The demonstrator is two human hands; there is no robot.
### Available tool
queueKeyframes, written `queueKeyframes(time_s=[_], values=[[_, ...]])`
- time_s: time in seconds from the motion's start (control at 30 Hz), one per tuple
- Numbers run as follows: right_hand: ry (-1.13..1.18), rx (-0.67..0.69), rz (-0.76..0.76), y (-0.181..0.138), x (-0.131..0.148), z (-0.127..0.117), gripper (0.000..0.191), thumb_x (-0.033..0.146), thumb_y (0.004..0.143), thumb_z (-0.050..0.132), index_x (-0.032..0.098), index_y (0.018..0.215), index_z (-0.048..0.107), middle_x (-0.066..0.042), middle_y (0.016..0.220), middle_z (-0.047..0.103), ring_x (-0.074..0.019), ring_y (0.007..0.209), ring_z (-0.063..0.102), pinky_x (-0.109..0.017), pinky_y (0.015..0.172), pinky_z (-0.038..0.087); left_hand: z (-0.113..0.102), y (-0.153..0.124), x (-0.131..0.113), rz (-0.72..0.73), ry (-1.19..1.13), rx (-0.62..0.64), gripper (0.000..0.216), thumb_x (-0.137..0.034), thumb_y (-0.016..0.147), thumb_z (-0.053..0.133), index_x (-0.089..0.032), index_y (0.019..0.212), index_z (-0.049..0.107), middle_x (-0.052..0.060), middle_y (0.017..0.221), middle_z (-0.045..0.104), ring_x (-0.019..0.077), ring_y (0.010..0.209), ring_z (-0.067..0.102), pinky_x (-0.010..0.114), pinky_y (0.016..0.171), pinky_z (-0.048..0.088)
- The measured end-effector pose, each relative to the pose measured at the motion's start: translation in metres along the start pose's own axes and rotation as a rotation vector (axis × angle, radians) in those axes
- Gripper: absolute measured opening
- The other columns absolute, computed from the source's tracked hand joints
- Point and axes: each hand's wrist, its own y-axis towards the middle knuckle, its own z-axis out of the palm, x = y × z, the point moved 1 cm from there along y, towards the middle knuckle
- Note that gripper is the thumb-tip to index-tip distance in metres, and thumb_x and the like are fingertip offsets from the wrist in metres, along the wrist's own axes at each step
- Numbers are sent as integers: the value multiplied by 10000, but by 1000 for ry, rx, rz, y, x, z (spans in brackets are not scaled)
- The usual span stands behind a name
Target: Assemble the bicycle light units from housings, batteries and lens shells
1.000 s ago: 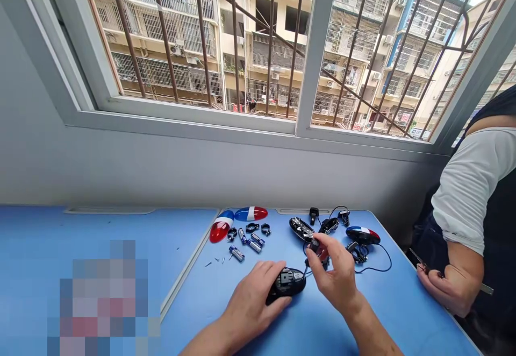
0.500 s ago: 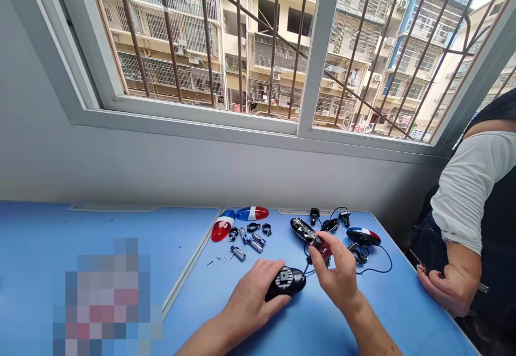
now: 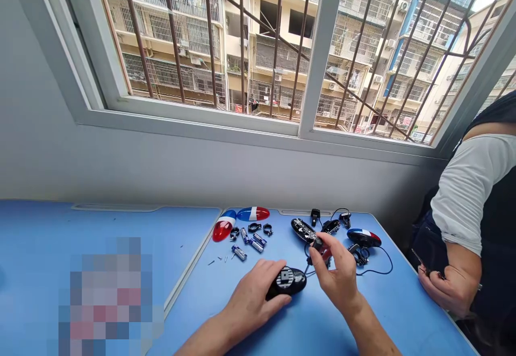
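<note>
A: Where is the work now?
B: At the black housing (image 3: 297, 280), slotted face up on the blue table (image 3: 258, 329). The left hand (image 3: 253, 291) is curled around its left end, thumb on the near side, fingers over the far side.
A: And the right hand (image 3: 317, 248)?
B: Just beyond the housing's right end, thumb and index finger pinched on a small black part (image 3: 317, 243). A cable leaves the housing's right end; I can't tell whether it reaches that part.
A: What is left loose?
B: Left of the housing and beyond it, small screws (image 3: 211, 262), then 4 batteries (image 3: 239, 253). Past those lie 3 black rings (image 3: 267, 229), and 2 red, white and blue covers (image 3: 253, 214), both off.
A: Anything put together?
B: To the housing's right and farther off, 1 closed light (image 3: 364, 236) wears its cover. Straight beyond the housing, an open body (image 3: 302, 230) shows its insides. I'd judge much assembly undone: covers, batteries and screws all lie apart from the housing.
</note>
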Motion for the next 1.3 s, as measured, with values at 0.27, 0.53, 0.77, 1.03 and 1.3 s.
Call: queueKeyframes(time_s=[0.27,0.53,0.77,1.03,1.3], values=[[128,40,98,1,-1,3,302,162,891,554,213,1187,585,-68,889,728,-168,704,683,-248,531,584,3,1,5,2,-6,-9,404,-306,763,656,-226,1156,609,71,1032,674,287,946,573,383,814,485],[341,193,258,5,-3,-2,211,232,925,528,221,1122,602,-50,894,726,-161,722,687,-264,600,591,-1,2,2,-11,-23,11,396,-305,762,661,-225,1148,615,72,1038,676,286,950,576,384,828,483],[362,252,293,1,-10,-1,244,223,956,488,239,1183,577,-51,987,718,-163,838,685,-262,676,576,0,2,4,-15,-19,19,418,-279,748,667,-211,1156,609,81,1062,672,290,972,569,391,850,474],[181,56,90,2,-9,3,197,240,884,628,238,1081,629,-47,923,650,-155,759,610,-231,549,537,-1,3,3,-34,-29,49,453,-291,764,676,-209,1200,587,78,1086,662,287,999,557,392,865,463],[182,46,170,-1,-11,3,293,173,888,609,249,1171,605,-37,941,697,-143,749,646,-227,592,568,0,3,3,-39,-33,58,473,-260,752,701,-185,1205,588,78,1086,662,289,1006,557,393,876,458]])
